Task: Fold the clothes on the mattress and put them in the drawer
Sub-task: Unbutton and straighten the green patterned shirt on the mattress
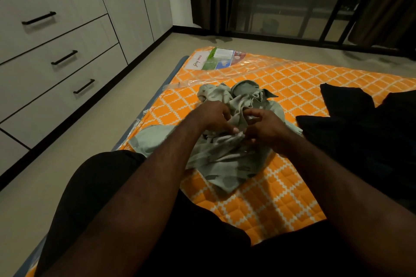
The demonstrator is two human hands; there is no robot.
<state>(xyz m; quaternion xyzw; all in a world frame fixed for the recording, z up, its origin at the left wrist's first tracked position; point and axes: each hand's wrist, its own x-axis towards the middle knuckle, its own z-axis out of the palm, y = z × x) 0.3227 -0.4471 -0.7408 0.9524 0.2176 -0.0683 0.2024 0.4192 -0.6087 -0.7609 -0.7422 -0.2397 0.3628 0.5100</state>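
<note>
A crumpled pale green printed shirt (227, 159) lies in a heap on the orange patterned mattress (265, 204), right in front of me. My left hand (213, 117) and my right hand (266, 127) are close together over the middle of the heap, each with curled fingers pinching a fold of the shirt. A pile of black clothes (360, 132) lies on the mattress to the right. The closed white drawers (56, 60) with black handles stand along the wall at the left.
Bare beige floor (108, 117) runs between the mattress's left edge and the drawers. A printed label under clear plastic (216, 59) covers the mattress's far left corner. Dark curtains and a glass door (292, 0) fill the back. My knees in black trousers are at the bottom.
</note>
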